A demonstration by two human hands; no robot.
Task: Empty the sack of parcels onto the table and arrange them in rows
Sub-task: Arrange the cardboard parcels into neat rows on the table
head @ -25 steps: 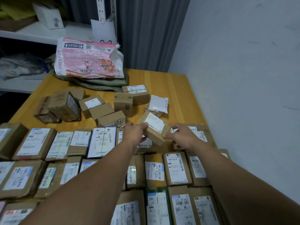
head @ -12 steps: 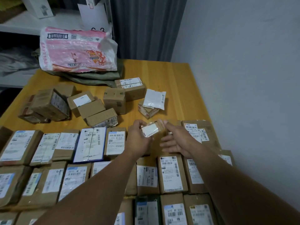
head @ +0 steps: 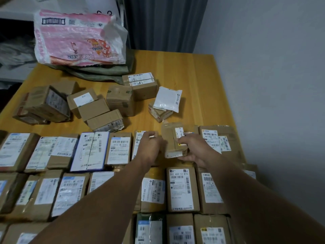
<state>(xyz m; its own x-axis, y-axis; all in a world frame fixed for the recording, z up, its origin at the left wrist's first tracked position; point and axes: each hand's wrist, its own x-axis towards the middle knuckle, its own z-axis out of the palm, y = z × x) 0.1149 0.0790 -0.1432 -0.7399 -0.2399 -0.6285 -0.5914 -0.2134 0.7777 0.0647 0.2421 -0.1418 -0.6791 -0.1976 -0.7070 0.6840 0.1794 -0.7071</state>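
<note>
A small brown parcel (head: 169,138) lies in the far row of labelled parcels, between a white-labelled box (head: 119,148) and a wide box (head: 219,140). My right hand (head: 195,148) grips its right side, thumb under the near edge. My left hand (head: 149,148) curls against its left edge, over another parcel in the row. Two more rows of parcels (head: 181,187) lie nearer to me, partly hidden by my forearms. The green sack (head: 105,73) lies flat at the back of the wooden table (head: 193,81).
A pink and white plastic bag (head: 79,37) sits on the sack. Loose boxes (head: 91,106) and a white pouch (head: 167,99) lie scattered mid-table. A grey wall runs along the table's right edge; shelving stands at the back left.
The small parcel, held tilted above the row in both hands, has come down into the far row. Both hands stay on it. My view has shifted closer.
</note>
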